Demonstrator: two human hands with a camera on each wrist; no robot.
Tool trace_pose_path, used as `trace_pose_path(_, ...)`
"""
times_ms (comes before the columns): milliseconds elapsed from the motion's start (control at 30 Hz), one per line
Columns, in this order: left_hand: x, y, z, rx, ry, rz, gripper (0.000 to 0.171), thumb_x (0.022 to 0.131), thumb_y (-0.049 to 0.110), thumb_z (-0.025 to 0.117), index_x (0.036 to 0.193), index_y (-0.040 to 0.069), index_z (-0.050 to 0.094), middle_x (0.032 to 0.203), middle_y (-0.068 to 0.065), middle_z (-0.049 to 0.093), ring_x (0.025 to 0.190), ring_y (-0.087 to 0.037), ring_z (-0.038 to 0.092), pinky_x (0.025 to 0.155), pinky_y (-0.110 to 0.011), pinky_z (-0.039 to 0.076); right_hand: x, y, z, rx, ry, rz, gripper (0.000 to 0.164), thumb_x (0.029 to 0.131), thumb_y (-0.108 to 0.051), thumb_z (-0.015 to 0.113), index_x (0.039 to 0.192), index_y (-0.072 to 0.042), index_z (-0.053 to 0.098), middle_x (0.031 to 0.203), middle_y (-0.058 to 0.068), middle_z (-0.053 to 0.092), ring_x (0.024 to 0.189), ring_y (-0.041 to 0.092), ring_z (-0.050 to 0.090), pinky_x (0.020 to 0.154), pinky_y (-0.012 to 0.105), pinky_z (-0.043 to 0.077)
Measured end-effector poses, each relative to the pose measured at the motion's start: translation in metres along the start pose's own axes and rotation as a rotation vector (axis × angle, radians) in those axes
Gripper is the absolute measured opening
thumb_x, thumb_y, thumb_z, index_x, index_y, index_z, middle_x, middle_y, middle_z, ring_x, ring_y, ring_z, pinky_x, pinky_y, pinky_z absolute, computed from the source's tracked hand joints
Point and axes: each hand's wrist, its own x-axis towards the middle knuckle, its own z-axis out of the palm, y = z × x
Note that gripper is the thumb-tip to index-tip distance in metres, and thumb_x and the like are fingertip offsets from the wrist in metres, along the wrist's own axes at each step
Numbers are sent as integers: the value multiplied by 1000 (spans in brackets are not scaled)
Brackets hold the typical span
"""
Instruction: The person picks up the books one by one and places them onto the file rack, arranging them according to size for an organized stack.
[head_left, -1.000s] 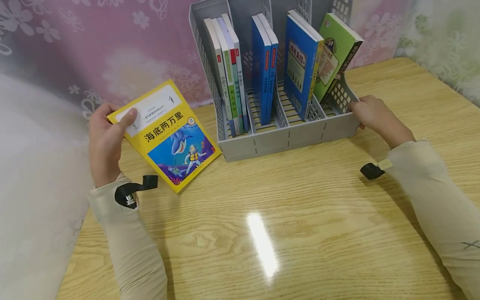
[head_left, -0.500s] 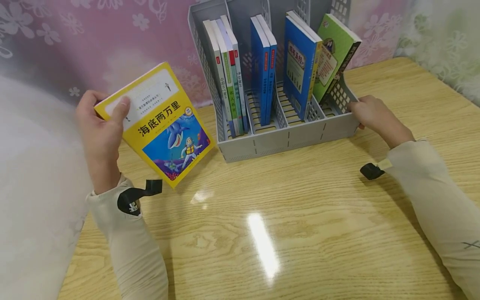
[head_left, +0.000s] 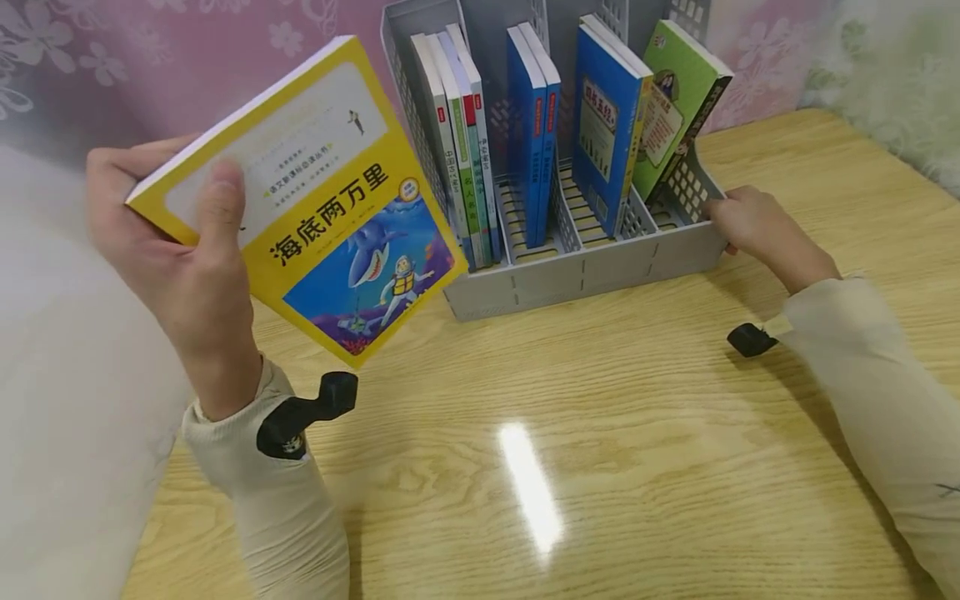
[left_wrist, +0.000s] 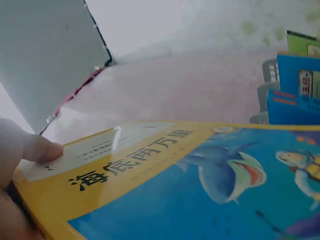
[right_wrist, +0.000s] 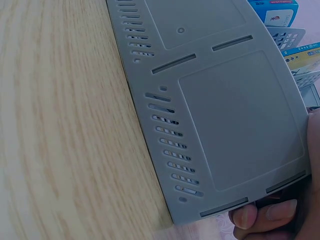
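Note:
My left hand (head_left: 187, 267) grips a yellow paperback book (head_left: 300, 225) by its upper left corner, thumb on the front cover and fingers behind. The cover shows a shark and a diver; the book is tilted and raised over the table, its right edge overlapping the rack's left side in the head view. In the left wrist view the cover of the book (left_wrist: 150, 165) fills the lower half. My right hand (head_left: 768, 233) holds the front right corner of a grey book rack (head_left: 547, 285). In the right wrist view its curled fingers (right_wrist: 277, 212) wrap the rack's end.
Several books stand in the rack: thin white-spined ones (head_left: 457, 150) at left, two blue ones (head_left: 536, 142), a thicker blue one (head_left: 607, 125) and a leaning green one (head_left: 675, 108). A floral curtain (head_left: 187, 75) hangs behind the wooden table (head_left: 637, 433).
My left hand has lifted the yellow book upward and nearer the camera, so it looks larger. My right hand stays at the rack's corner.

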Motion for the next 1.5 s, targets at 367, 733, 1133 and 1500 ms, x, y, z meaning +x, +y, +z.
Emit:
trace_pose_path(367, -18, -3, 76, -22, 14, -57, 14, 86, -7, 64, 88, 2, 54, 90, -14, 65, 80, -28, 69, 71, -36, 56, 0, 3, -5, 9, 13, -3, 42, 96, -30, 27, 77, -1, 51, 57, 10, 53, 70, 32, 50, 59, 37, 34)
trace_pose_path(733, -20, -27, 128, 3, -77, -143, 12, 90, -3, 61, 98, -5, 52, 104, -17, 65, 87, -20, 69, 75, -28, 56, -3, 3, -8, 18, 2, 16, 43, 97, -32, 27, 85, 1, 51, 57, 9, 52, 67, 30, 49, 60, 37, 34)
trace_pose_path(1133, -17, -35, 158, 216, -198, -79, 23, 96, 0, 53, 117, -8, 55, 114, -16, 58, 109, -18, 61, 90, -21, 48, -5, 0, -2, 20, 34, 6, 40, 96, -31, 28, 78, -2, 48, 56, 8, 52, 65, 29, 49, 59, 36, 34)
trace_pose_path(1500, -14, -28, 176, 327, -251, -28, 22, 97, -3, 46, 115, -9, 57, 118, -17, 58, 112, -16, 53, 92, -17, 43, -5, 1, 1, 30, 38, 10, 40, 96, -31, 28, 77, -2, 49, 55, 9, 53, 66, 31, 51, 58, 36, 35)
